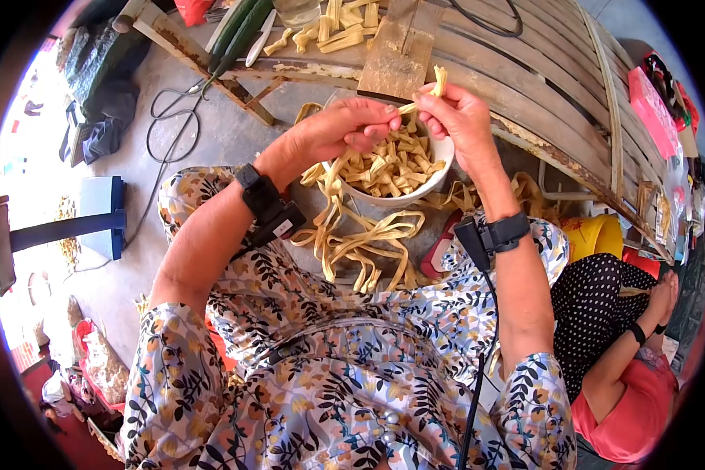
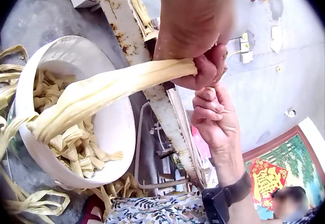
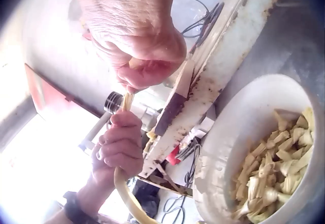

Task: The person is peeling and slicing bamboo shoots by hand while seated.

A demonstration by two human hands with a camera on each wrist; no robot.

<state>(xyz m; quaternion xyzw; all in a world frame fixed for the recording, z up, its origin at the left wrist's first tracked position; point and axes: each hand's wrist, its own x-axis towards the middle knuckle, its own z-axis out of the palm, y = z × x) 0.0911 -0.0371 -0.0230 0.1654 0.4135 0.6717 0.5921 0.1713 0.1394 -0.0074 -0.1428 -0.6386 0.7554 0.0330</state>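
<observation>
Above the bowl, both hands are on one long, pale yellow, pliable strip (image 2: 109,89). My left hand (image 1: 356,124) pinches it between thumb and fingers, and a length hangs from this hand in the left wrist view. Close beside it, my right hand (image 1: 454,113) pinches the same strip, with a folded end (image 1: 440,78) standing up past its fingers. A short taut stretch (image 3: 128,101) joins the two hands in the right wrist view. Below, a white bowl (image 1: 392,200) holds many short knotted pieces (image 1: 395,168) of the same material.
Long loose strips (image 1: 360,243) trail over the bowl's near side to the floor. A rusty-edged slatted bench (image 1: 525,70) stands beyond, bearing a wooden board (image 1: 399,51), more knotted pieces (image 1: 341,27) and green cucumbers (image 1: 239,35). Another person (image 1: 627,392) sits at the right.
</observation>
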